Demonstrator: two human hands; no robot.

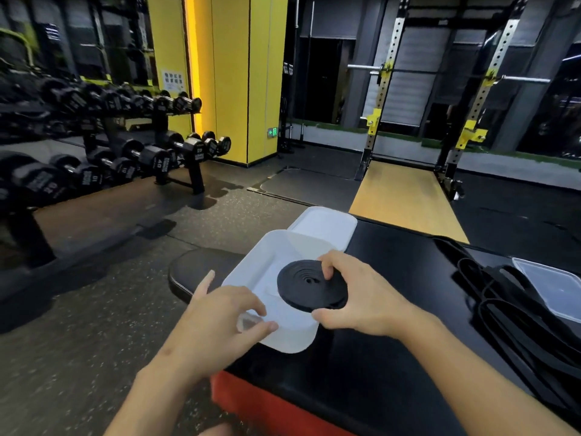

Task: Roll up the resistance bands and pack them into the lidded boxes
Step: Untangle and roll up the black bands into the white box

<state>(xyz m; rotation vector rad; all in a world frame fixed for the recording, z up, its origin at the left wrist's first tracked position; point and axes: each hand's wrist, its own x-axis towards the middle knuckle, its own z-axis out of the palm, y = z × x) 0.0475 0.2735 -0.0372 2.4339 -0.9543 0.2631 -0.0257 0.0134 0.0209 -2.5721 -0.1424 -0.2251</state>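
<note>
Right hand (361, 297): clamped on the rolled resistance band (309, 284), fingers curled over the far edge of the coil, thumb against the near edge. Left hand (226, 313): pinching the near left corner of the white box (261, 256) between thumb and bent fingers, little finger stretched out to the left.

Rolled resistance band: a flat black spiral, slightly tilted, held over the right half of the open box; contact with the box floor not discernible. White box: open, lid (323, 225) folded back on the far side, seated at the left edge of a black-topped platform (393, 256) with a red side panel, left part overhanging the edge above a round black pad (195, 272).

To the right on the same platform top, well apart from the white box: loose resistance bands (503, 313), black, in an untidy tangle of loops; just beside them, at the right edge of the view, a clear plastic box (547, 287), partly cut off.

Beyond, on the speckled floor (94, 341): dumbbell rack (132, 158) to the left, yellow pillar (226, 73) in the middle, squat rack (383, 105) with yellow hooks to the right, wooden lifting platform (405, 196) at its foot.
</note>
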